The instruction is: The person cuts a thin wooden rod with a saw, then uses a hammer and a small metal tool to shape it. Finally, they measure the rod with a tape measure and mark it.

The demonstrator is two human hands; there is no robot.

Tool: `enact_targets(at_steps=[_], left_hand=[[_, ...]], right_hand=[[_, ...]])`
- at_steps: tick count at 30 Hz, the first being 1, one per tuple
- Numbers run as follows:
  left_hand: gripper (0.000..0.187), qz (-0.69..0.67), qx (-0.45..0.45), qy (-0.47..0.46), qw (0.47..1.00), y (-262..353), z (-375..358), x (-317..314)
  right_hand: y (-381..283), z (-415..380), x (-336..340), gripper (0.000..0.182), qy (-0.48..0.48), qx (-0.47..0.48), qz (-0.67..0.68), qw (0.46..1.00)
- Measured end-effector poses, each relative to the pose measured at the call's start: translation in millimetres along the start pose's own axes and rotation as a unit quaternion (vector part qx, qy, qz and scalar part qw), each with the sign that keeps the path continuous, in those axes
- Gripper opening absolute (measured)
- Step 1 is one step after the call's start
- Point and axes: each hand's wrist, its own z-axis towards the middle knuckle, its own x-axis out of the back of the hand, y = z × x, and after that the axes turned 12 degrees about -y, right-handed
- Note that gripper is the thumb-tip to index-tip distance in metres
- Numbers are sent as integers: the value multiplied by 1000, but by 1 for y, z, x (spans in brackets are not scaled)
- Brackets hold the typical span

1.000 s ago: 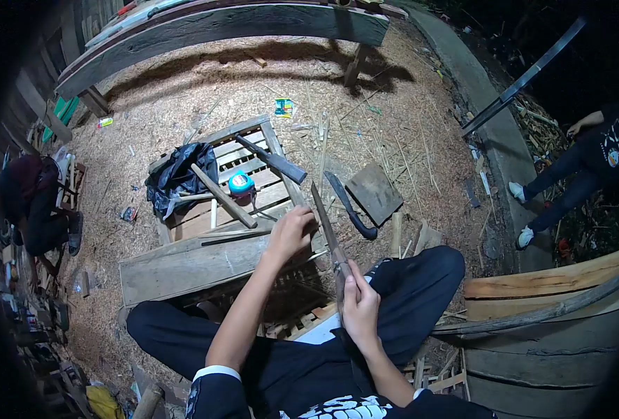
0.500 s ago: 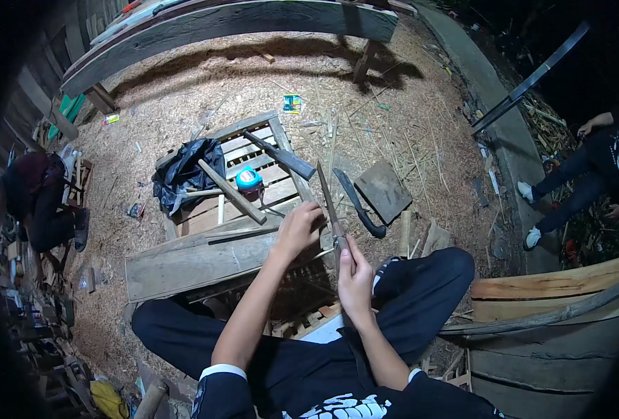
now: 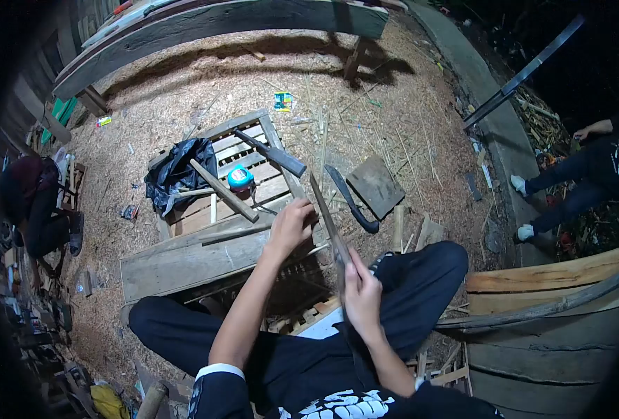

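My right hand is wrapped round the lower end of a long knife, whose narrow blade points up and away from me. Just left of the blade is my left hand, its fingers curled; what they hold, if anything, is hidden. Beyond my hands, a slatted wooden frame bears a blue tape measure, a black plastic bag, a loose wooden stick and a broad-ended tool. A dark machete with a black handle lies to the right, beside a square board.
A long wooden bench crosses the far side. Wooden planks are at my right. One person crouches at the left; another person is at the right edge. Shavings cover the ground.
My right hand and the knife have moved a little toward me and to the right. My left hand stays curled beside the blade. The whole view has shifted slightly.
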Motion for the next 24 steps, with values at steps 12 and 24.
enact_targets(at_steps=[12,24], left_hand=[[28,-5,17,-40,999,-15,1,-9],[16,19,-3,-33,999,-12,0,-7]], right_hand=[[-1,-12,6,45,-16,-24,5,1000],[0,-18,4,45,-8,-31,5,999]])
